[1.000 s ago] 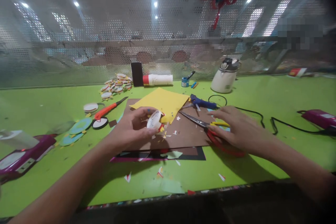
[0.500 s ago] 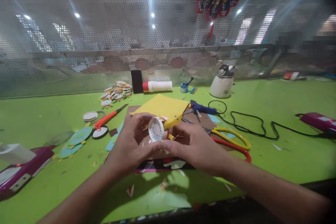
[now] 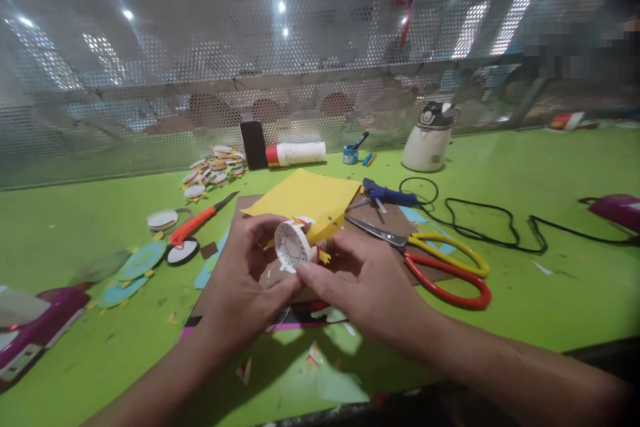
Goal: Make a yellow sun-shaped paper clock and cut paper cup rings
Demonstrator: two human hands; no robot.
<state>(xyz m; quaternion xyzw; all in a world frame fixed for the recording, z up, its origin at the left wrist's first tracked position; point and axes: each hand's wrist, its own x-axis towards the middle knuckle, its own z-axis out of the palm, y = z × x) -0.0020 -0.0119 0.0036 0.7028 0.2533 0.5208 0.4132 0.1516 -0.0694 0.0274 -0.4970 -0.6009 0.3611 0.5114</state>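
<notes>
Both hands meet over a brown paper sheet (image 3: 370,217) at the table's middle. My left hand (image 3: 245,280) and my right hand (image 3: 360,287) pinch a small round white paper disc piece (image 3: 290,247) with red and yellow bits on it, held tilted just above the sheet. A yellow paper sheet (image 3: 305,197) lies right behind the disc. Large scissors with red and yellow handles (image 3: 440,267) lie open on the table to the right of my right hand.
On the green table (image 3: 550,240): a blue glue gun (image 3: 387,195) with black cord, an orange cutter (image 3: 197,220), teal paper circles (image 3: 140,260), a pile of finished discs (image 3: 215,167), a white glue tube (image 3: 297,152), a white jug (image 3: 429,139), purple devices (image 3: 35,320). A perforated metal screen (image 3: 150,80) stands behind.
My right hand left the scissors and came over to the paper disc, which both hands now hold. The disc has been turned and raised a little.
</notes>
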